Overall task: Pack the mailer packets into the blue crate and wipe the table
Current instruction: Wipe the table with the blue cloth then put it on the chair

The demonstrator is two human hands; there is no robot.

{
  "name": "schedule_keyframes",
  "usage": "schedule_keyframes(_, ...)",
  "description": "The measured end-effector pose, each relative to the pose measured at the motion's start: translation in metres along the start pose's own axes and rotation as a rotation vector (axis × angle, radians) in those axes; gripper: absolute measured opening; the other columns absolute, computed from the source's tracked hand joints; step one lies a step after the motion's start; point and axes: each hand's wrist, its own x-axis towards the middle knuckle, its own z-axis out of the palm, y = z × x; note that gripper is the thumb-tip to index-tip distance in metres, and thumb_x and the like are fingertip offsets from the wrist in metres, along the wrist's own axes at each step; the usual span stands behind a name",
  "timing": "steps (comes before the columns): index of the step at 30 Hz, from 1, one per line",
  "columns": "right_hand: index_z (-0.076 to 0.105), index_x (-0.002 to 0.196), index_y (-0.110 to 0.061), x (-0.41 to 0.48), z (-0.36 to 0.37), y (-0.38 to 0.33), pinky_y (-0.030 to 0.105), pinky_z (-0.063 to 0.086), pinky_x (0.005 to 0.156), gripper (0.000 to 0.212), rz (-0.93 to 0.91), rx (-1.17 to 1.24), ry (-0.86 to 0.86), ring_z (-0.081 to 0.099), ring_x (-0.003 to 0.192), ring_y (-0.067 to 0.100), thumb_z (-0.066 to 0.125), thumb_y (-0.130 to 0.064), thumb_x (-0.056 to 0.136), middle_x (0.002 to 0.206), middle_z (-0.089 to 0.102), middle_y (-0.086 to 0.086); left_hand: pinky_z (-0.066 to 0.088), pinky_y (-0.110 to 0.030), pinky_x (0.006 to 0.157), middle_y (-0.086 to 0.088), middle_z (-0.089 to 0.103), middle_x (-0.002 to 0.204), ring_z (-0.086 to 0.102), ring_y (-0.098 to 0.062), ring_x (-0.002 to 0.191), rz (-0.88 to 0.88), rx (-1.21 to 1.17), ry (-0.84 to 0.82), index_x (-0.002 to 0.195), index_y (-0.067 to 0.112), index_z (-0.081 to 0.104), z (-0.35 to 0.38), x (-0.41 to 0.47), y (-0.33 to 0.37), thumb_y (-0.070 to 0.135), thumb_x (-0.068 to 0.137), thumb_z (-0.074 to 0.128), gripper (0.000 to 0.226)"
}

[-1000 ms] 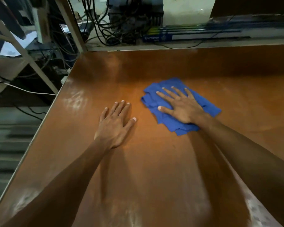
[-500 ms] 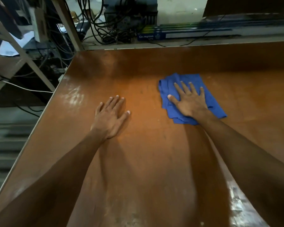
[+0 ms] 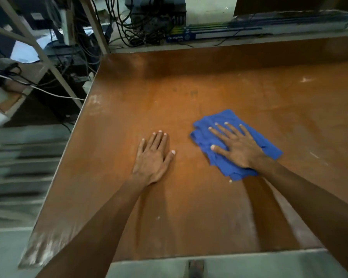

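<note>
A crumpled blue cloth [image 3: 219, 121] lies on the brown table [image 3: 189, 207], right of its middle. My right hand [image 3: 236, 146] presses flat on the cloth with fingers spread and straight. My left hand [image 3: 154, 157] rests flat on the bare tabletop just left of the cloth, fingers straight and together, not touching it. No mailer packets and no blue crate are in view.
Beyond the table's far edge sit tangled black cables [image 3: 141, 27] and a long blue-and-white box [image 3: 219, 34]. A white metal frame [image 3: 38, 49] stands off the left edge. The table's near edge [image 3: 209, 255] shows at the bottom, with grey floor below.
My right hand has slid the cloth back toward me and a little left. The view has pulled back, so the table's near edge now shows. My left hand stays flat.
</note>
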Motion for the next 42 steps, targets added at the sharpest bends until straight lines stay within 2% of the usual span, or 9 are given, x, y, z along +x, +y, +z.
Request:
schedule_keyframes(3,0.006,0.155,-0.04,-0.023,-0.005,-0.018,0.056,0.003,0.117,0.077,0.288,0.055,0.016,0.009,0.151,0.021,0.003,-0.077,0.088,0.164,0.011,-0.01,0.002,-0.042,0.122,0.006,0.006,0.165,0.001,-0.014,0.152,-0.004,-0.018,-0.023,0.158,0.026,0.012,-0.003,-0.027,-0.003,0.061,0.098,0.017,0.069)
schedule_keyframes(7,0.005,0.155,-0.042,-0.073,0.004,-0.071,0.055,0.006,0.12,0.077,-0.071,-0.002,0.002,0.009,0.151,0.018,0.0,-0.078,0.087,0.164,0.011,-0.012,0.003,-0.042,0.122,0.003,0.008,0.165,0.003,-0.015,0.152,-0.031,-0.068,-0.014,0.158,0.022,0.015,-0.006,-0.05,0.004,0.051,0.102,0.025,0.063)
schedule_keyframes(12,-0.002,0.155,-0.041,-0.092,-0.005,-0.056,0.056,-0.002,0.119,0.08,0.286,0.074,-0.026,-0.001,0.152,0.019,0.001,-0.08,0.084,0.164,-0.001,-0.012,0.004,-0.043,0.123,0.002,0.008,0.165,0.003,-0.016,0.152,-0.027,-0.071,0.01,0.158,0.023,0.014,-0.005,-0.084,0.015,0.055,0.102,0.02,0.064)
schedule_keyframes(17,-0.006,0.152,-0.047,-0.148,-0.002,-0.094,0.05,0.001,0.121,0.072,-0.127,-0.018,-0.041,-0.003,0.151,0.011,0.002,-0.078,0.088,0.163,0.0,-0.018,0.007,-0.042,0.123,0.0,0.014,0.165,0.008,-0.018,0.152,-0.019,-0.048,0.037,0.157,0.023,0.019,-0.004,-0.099,0.02,0.056,0.101,0.023,0.066)
schedule_keyframes(21,-0.004,0.153,-0.047,-0.164,-0.004,-0.048,0.052,0.001,0.121,0.079,0.272,0.063,-0.034,-0.001,0.152,0.014,-0.004,-0.082,0.081,0.164,0.002,-0.016,0.004,-0.043,0.123,0.002,0.009,0.165,0.004,-0.018,0.152,0.0,-0.071,0.011,0.158,0.024,0.015,-0.005,-0.109,0.018,0.061,0.1,0.015,0.068)
schedule_keyframes(27,-0.009,0.15,-0.05,-0.216,-0.002,-0.065,0.049,0.001,0.121,0.072,0.035,0.018,-0.05,-0.004,0.151,0.011,0.0,-0.08,0.086,0.162,-0.004,-0.022,0.005,-0.042,0.123,0.002,0.009,0.165,0.004,-0.018,0.152,-0.013,-0.08,0.006,0.157,0.024,0.015,-0.007,-0.111,0.019,0.061,0.1,0.014,0.068)
schedule_keyframes(32,-0.004,0.152,-0.048,-0.224,-0.003,-0.003,0.051,0.0,0.121,0.077,0.399,0.079,-0.032,-0.002,0.152,0.014,0.001,-0.081,0.082,0.163,-0.001,-0.019,0.004,-0.045,0.123,0.001,0.008,0.165,0.003,-0.018,0.152,0.004,-0.094,0.002,0.157,0.023,0.016,-0.008,-0.113,0.031,0.06,0.1,0.017,0.068)
schedule_keyframes(38,-0.01,0.15,-0.05,-0.235,0.0,-0.005,0.047,0.003,0.122,0.068,-0.01,-0.002,-0.042,-0.003,0.151,0.009,0.002,-0.079,0.089,0.162,-0.003,-0.022,0.007,-0.043,0.123,0.003,0.01,0.165,0.004,-0.016,0.152,0.101,-0.099,-0.009,0.157,0.025,0.017,0.001,-0.082,0.086,0.062,0.098,0.026,0.07)
schedule_keyframes(42,0.004,0.153,-0.047,-0.198,-0.005,0.066,0.054,0.01,0.118,0.081,0.389,0.061,0.018,0.014,0.151,0.018,-0.006,-0.083,0.08,0.162,0.013,-0.015,0.003,-0.044,0.123,0.004,0.007,0.165,0.001,-0.015,0.152,0.133,-0.097,-0.051,0.157,0.026,0.015,0.005,-0.04,0.121,0.064,0.098,0.021,0.071)
